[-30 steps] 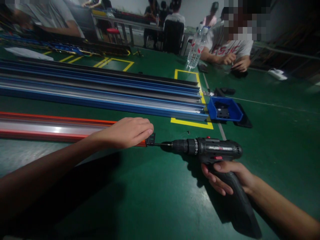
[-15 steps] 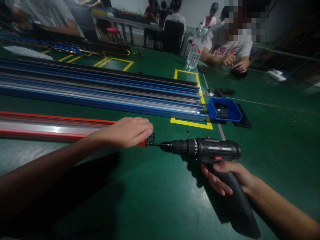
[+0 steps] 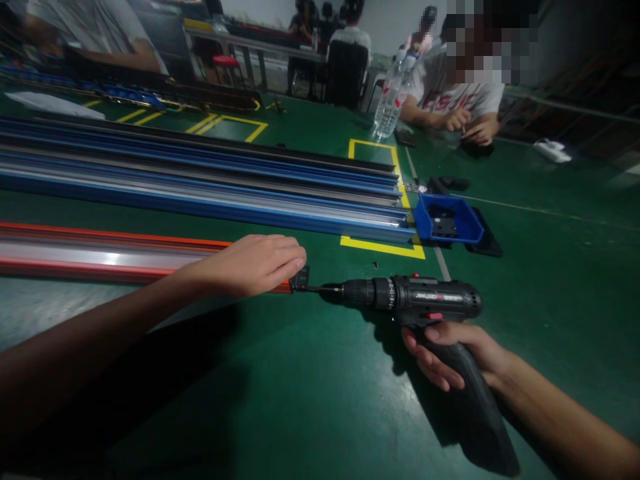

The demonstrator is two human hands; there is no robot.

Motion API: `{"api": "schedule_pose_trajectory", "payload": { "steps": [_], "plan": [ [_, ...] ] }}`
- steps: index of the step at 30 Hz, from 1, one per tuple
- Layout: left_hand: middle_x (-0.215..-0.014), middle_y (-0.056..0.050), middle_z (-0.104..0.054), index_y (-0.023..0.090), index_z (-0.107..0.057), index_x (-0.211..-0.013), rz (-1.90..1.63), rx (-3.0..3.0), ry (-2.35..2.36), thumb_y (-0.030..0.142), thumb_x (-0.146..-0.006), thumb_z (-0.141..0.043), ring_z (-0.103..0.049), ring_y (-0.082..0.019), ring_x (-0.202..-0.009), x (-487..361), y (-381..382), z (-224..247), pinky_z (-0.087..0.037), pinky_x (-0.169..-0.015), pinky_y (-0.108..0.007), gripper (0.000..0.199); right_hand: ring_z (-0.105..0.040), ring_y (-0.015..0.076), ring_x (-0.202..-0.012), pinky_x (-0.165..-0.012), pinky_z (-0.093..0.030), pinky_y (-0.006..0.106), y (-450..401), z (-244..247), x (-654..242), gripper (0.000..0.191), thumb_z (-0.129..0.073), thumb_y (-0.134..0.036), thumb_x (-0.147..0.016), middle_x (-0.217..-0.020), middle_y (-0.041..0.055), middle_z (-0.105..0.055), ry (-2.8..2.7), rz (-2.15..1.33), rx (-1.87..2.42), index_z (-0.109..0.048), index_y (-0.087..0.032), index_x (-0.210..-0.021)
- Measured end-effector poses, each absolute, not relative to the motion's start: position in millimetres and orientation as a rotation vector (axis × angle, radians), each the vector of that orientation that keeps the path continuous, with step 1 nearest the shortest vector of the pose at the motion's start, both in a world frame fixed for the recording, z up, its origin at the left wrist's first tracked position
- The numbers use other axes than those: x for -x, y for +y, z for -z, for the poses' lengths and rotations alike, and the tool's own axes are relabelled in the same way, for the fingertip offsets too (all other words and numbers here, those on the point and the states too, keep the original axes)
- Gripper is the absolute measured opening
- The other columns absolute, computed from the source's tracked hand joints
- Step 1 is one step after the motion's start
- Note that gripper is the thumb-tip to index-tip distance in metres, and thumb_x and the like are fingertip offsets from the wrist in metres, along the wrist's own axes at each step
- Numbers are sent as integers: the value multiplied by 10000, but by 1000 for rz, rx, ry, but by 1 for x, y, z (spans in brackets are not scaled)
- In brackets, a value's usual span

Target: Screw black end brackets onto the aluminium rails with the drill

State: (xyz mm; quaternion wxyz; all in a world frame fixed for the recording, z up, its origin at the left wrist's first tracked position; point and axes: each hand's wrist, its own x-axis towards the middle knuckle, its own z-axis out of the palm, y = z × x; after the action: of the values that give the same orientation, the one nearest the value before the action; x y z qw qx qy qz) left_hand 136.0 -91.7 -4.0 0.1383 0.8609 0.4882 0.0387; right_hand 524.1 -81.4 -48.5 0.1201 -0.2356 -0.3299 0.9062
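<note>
My left hand [image 3: 263,265] lies over the right end of a red-orange rail [image 3: 115,257], its fingers together and wrapped over the rail and the edge of a black end piece [image 3: 301,277]. In my right hand [image 3: 445,357] is a black cordless drill [image 3: 435,297], gripped by its handle and lying level. The drill's long bit points left, and its tip meets the black end piece at the rail's end. My left palm hides part of the rail.
Several blue and black rails [image 3: 250,190] lie behind. At their right ends stands a blue bin [image 3: 467,220] holding black parts. Bottles [image 3: 390,100] and a person's hands [image 3: 470,127] are at the table's far side. Yellow tape marks the green table [image 3: 300,387].
</note>
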Motion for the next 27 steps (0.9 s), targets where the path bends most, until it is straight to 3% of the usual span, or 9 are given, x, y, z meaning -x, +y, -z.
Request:
{"api": "schedule_pose_trajectory", "payload": {
  "steps": [27],
  "plan": [
    [-1064, -58, -659, 209, -661, -1069, -113, -2480, 1406, 411, -1064, -269, -593, -209, -985, -137, -92, 2, -414, -876, -343, 441, -515, 47, -375, -497, -557, 202, -79, 52, -523, 283, -631, -307, -904, -764, 53, -679, -1048, -2617, 641, -740, -78, -1028]
  ]
}}
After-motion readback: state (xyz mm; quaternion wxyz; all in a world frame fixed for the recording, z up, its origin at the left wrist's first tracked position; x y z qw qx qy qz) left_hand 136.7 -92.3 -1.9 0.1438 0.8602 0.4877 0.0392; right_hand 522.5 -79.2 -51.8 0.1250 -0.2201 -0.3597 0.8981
